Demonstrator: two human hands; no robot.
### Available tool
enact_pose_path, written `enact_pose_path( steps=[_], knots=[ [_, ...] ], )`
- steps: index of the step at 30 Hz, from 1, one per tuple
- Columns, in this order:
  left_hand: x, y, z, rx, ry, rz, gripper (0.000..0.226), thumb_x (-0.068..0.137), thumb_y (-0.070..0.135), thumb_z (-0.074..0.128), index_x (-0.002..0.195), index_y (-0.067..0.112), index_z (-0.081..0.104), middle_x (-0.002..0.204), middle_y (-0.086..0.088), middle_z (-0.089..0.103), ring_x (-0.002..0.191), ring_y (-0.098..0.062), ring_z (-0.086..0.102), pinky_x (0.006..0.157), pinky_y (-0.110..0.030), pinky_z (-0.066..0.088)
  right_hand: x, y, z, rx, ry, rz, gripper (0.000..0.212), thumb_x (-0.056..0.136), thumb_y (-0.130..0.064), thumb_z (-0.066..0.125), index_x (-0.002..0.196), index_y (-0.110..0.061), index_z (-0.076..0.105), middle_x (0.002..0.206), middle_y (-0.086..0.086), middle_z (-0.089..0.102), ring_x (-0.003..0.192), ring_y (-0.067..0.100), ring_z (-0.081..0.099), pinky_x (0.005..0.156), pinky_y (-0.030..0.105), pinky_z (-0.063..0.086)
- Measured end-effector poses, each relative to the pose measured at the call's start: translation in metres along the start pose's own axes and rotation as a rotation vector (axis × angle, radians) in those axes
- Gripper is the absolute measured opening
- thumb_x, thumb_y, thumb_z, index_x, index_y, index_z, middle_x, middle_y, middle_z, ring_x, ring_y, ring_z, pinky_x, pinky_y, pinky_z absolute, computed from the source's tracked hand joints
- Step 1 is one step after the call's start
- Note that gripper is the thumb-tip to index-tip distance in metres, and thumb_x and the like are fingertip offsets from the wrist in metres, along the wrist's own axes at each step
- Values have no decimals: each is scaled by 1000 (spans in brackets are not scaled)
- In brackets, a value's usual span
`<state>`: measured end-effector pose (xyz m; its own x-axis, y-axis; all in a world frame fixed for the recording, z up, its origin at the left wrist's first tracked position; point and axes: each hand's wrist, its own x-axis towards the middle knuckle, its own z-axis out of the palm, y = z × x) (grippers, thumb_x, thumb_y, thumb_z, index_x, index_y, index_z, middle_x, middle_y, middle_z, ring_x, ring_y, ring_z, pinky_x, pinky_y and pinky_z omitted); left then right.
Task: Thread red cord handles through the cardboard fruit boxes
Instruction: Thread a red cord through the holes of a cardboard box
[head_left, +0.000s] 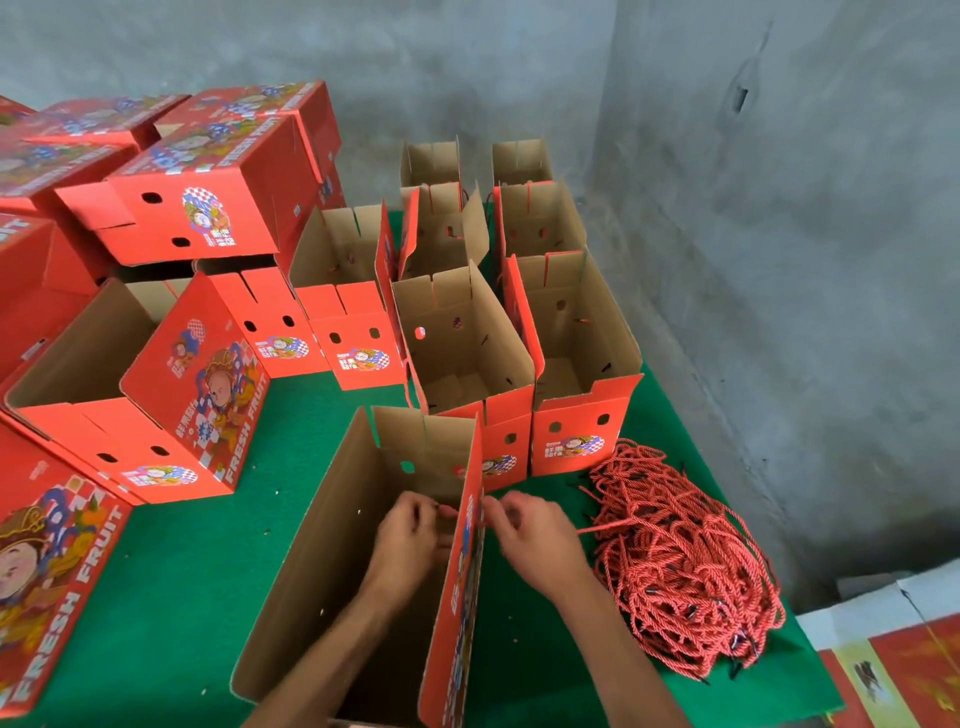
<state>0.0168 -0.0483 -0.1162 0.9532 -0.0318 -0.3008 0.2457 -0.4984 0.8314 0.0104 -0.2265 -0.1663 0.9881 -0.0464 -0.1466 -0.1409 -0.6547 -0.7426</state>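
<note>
The right hand (535, 540) pinches a red cord (597, 528) against the outer face of the open box (332, 561)'s side wall; its length trails to 3 o'clock into the cord pile (685, 566). The left hand (410, 540) is inside, fingers curled just across the wall, probably to receive the cord tip; I cannot tell whether it has it. The box itself holds nothing else, on the green tabletop (197, 582)

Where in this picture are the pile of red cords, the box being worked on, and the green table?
Pile of red cords (680, 566), head view, middle of the heap.
Box being worked on (332, 551), head view, brown inside of its left wall.
Green table (171, 587), head view, bare cloth left of that box.
</note>
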Motion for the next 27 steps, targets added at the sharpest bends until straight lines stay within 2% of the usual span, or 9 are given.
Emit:
enact_pose_path(
  steps=[1,3,6,10,15,20,23,25,27],
  knots=[
    [2,2,-2,-36,22,-3,15,107,16,45,100,14,58,96,-4,67,75,-2,72,55,-16,56,1,-1,-14,-183,52,19,50,103,-61,45,70,-26,58,55,-6,57,46,3,51,61,30,57],
    [7,10,-7,-53,65,31,15,106,23,46,102,20,60,101,-3,69,81,-4,71,63,-23,60,3,-8,-42,-264,155,58,64,100,-68,43,59,-21,54,48,-7,48,41,6,43,55,27,53],
    [3,39,-16,-48,205,210,16,104,35,49,103,29,63,100,8,71,93,-6,68,82,-32,59,6,-29,-78,88,287,53,59,98,-65,52,64,-19,64,50,-8,54,44,2,44,52,22,40],
    [-17,89,-18,-116,82,446,17,100,37,56,87,34,66,91,16,72,89,-2,69,71,-17,55,5,-82,-112,734,244,16,26,99,-36,66,89,-14,74,64,-1,64,51,11,53,55,23,49],
    [-42,111,6,-203,-208,402,12,100,35,60,104,25,65,95,7,75,87,-8,71,78,-23,55,3,-126,-127,1133,91,111,23,95,-30,69,100,-7,69,63,2,55,53,15,45,53,29,43],
    [-45,109,7,-167,-19,336,28,93,49,61,113,37,46,88,10,70,70,-9,70,66,-20,55,-4,-135,-124,1384,87,110,16,100,-20,64,107,-5,64,75,0,55,51,8,35,49,22,33],
    [-44,107,2,-28,-65,432,25,95,56,51,104,34,60,82,2,68,70,-14,66,66,-25,54,-4,-130,-126,1574,37,144,17,104,-16,58,116,-6,63,77,0,55,49,6,33,44,17,34],
    [-45,105,1,26,-76,480,29,101,49,51,91,25,64,84,0,65,76,-18,61,72,-36,51,-3,-127,-127,1734,12,169,23,107,-11,50,128,-7,59,76,1,55,48,6,33,43,16,35],
    [-45,105,2,-25,-105,473,20,102,40,55,94,22,63,90,0,65,81,-18,62,75,-34,52,0,-123,-127,1898,11,183,28,108,-7,43,133,-7,56,77,3,55,47,5,34,42,17,35]
  ],
)
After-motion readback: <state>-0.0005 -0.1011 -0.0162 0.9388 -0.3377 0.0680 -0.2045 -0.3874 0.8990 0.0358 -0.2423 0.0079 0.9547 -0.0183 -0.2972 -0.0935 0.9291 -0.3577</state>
